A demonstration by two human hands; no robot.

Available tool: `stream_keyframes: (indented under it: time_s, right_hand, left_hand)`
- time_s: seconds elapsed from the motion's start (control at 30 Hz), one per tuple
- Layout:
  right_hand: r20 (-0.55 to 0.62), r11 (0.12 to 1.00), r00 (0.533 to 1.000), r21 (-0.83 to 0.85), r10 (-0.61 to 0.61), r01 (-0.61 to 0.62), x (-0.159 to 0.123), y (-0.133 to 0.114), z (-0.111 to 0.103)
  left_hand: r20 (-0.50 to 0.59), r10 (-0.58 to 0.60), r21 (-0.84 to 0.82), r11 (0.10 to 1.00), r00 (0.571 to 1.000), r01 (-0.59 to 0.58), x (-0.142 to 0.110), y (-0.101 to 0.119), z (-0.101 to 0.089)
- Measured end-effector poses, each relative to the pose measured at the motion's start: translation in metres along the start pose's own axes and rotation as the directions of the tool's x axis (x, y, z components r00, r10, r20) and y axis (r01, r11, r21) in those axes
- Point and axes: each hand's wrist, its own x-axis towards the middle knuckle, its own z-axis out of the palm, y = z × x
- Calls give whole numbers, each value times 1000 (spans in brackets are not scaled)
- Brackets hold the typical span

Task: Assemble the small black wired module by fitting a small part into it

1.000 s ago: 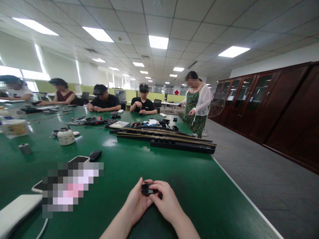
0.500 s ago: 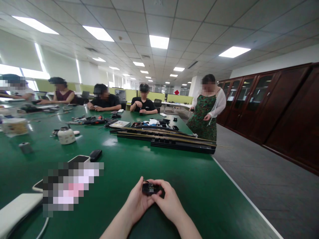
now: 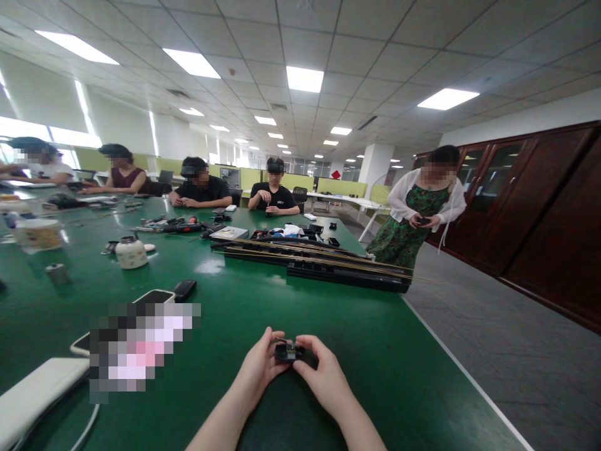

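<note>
A small black device with an open housing and parts showing inside (image 3: 287, 352) is held up between my two hands, just above the green table (image 3: 225, 401). My left hand (image 3: 261, 363) is closed around its left side, thumb up along the edge. The thumb and fingers of my right hand (image 3: 320, 369) pinch its right end. Its exact kind is too small to make out. Farther off, beyond both hands, lies a bundle of long black rails (image 3: 347, 275) with thin yellowish rods on top.
At left lie a phone (image 3: 154, 297), a white slab-shaped item with a cable (image 3: 44, 388) and a black fob-like item (image 3: 185, 289). A white jar (image 3: 131, 252) and a metal cylinder (image 3: 57, 274) stand behind. Several people sit across the table; one person (image 3: 417, 200) stands beyond its right edge.
Both hands have shifted slightly right with the black device, and the right fingers have opened a little around it. The standing person has moved right and brought both hands together around a dark object.
</note>
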Motion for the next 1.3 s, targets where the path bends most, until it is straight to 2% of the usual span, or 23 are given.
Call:
stream_keyframes:
  time_s: [0.07, 0.13, 0.37, 0.4, 0.47, 0.53, 0.63, 1.0, 1.3]
  right_hand:
    - [2, 1000, 1000, -4, 16, -16, 1, 2, 0]
    - [13, 999, 999, -13, 32, -32, 0, 2, 0]
    - [103, 990, 993, -134, 54, -40, -4, -5, -1]
    - [112, 986, 992, -161, 59, -41, -4, -5, -1]
    - [120, 979, 991, -199, 67, -42, -5, -5, -2]
    - [121, 976, 990, -214, 69, -42, -5, -3, -2]
    - [119, 974, 990, -221, 70, -42, -4, -1, -1]
    - [119, 982, 993, -189, 10, 13, -5, -2, -1]
    - [113, 968, 994, -249, -1, 29, -5, 1, 3]
  left_hand:
    - [-52, 94, 170, 982, 994, -84, 3, 3, -4]
    - [-54, 162, 321, 937, 985, -137, 6, 5, -9]
    - [25, 199, 534, 826, 980, -181, 5, 12, -24]
    - [58, 212, 580, 788, 976, -206, 3, 13, -26]
    - [176, 236, 747, 601, 956, -286, -2, 14, -30]
    - [248, 198, 839, 446, 948, -313, -6, 14, -33]
    - [291, 194, 875, 341, 937, -342, -8, 13, -34]
    - [346, 243, 849, 331, 906, -412, -8, 12, -36]
    - [382, 254, 828, 332, 889, -451, -8, 10, -37]
